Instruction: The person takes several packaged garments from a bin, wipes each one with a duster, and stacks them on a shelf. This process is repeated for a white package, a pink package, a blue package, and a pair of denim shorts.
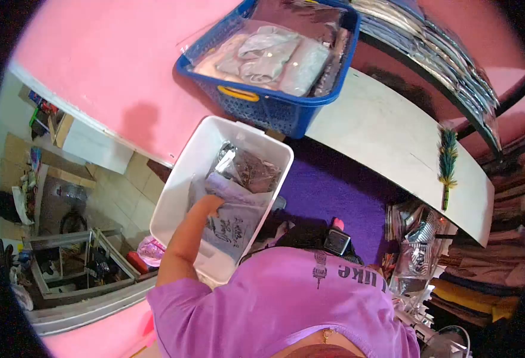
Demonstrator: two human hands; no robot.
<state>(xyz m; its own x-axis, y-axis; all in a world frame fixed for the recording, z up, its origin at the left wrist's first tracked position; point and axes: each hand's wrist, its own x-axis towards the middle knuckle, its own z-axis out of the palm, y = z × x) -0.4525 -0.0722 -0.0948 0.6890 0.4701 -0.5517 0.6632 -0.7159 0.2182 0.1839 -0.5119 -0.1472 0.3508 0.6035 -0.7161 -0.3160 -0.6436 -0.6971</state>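
My left hand [213,206] reaches down into a white plastic bin [168,200]. It is closed at the edge of a lavender garment in a clear plastic bag [235,218], with dark printed lettering on the bag. The bag partly covers my fingers. Behind it in the bin lies a dark garment in shiny clear plastic [250,170]. My right hand is out of sight; only the purple sleeve on that side shows at the lower right.
Beyond the bin, a blue basket [262,106] full of bagged clothes stands against a pink surface [95,53]. A white board [388,119] carries a feathery green duster [447,161]. Folded clothes [489,256] fill shelves at right; a framed glass case [83,262] sits lower left.
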